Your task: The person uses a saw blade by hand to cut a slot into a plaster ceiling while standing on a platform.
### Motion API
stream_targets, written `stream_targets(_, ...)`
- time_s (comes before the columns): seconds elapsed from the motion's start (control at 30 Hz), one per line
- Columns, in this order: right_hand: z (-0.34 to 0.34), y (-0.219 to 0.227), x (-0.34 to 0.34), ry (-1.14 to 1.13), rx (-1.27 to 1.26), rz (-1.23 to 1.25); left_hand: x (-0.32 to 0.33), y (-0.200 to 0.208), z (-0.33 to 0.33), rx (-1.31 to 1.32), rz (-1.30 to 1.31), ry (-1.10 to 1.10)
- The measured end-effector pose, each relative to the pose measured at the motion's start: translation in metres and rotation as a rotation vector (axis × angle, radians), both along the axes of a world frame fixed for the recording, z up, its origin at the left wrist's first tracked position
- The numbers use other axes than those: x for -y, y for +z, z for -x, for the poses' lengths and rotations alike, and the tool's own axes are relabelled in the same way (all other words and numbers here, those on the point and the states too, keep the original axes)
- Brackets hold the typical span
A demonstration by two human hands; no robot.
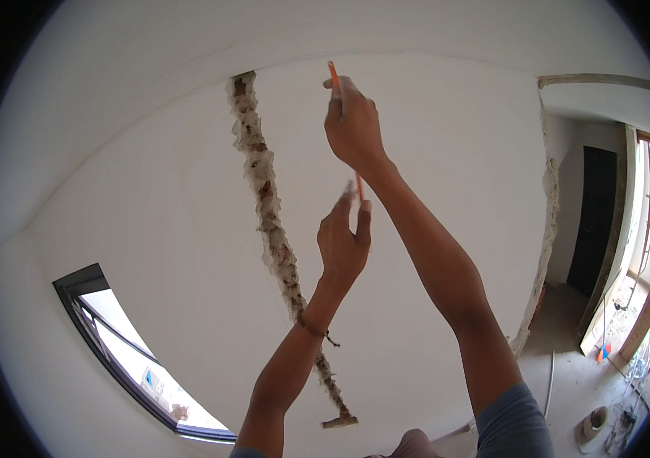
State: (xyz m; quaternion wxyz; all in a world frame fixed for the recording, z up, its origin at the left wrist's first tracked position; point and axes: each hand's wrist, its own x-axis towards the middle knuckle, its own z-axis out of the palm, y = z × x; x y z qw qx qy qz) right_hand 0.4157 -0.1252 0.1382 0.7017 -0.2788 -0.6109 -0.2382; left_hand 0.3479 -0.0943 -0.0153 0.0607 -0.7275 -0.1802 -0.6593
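A thin, straight orange rod point(360, 185) is held up in front of the white wall point(432, 229), running nearly upright. My right hand point(354, 126) is closed around its upper part, and a short tip sticks out above the fingers. Lower down, my left hand point(344, 240) pinches the rod's lower part between thumb and fingers, slightly blurred. The middle stretch passes behind my right hand and wrist. Whether the rod touches the wall I cannot tell. A dark cord bracelet circles my left wrist. Left of both hands, a rough chiselled groove point(265, 191) runs down the wall.
At lower left is a dark-framed window point(115, 336). The wall ends at a broken edge point(550, 206) on the right, beside a passage with a dark door point(592, 217). A bucket point(593, 424) and tangled cables lie on the floor at lower right.
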Motion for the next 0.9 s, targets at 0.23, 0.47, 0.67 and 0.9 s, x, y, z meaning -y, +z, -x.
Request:
stream_targets(0.23,-0.011,0.079,-0.02,-0.355,-0.015,-0.203,0.043,-0.047,0.035,-0.1,0.316,-0.253)
stream_targets(0.47,0.002,0.098,-0.033,-0.427,0.0,-0.216,0.043,-0.185,0.115,-0.025,0.713,-0.278)
stream_targets(0.67,-0.003,0.103,-0.023,-0.503,-0.024,-0.199,0.061,-0.309,0.179,0.073,1.114,-0.255)
stream_targets(0.9,0.006,0.111,-0.021,-0.553,-0.028,-0.111,0.084,-0.427,0.266,0.302,1.378,-0.205)
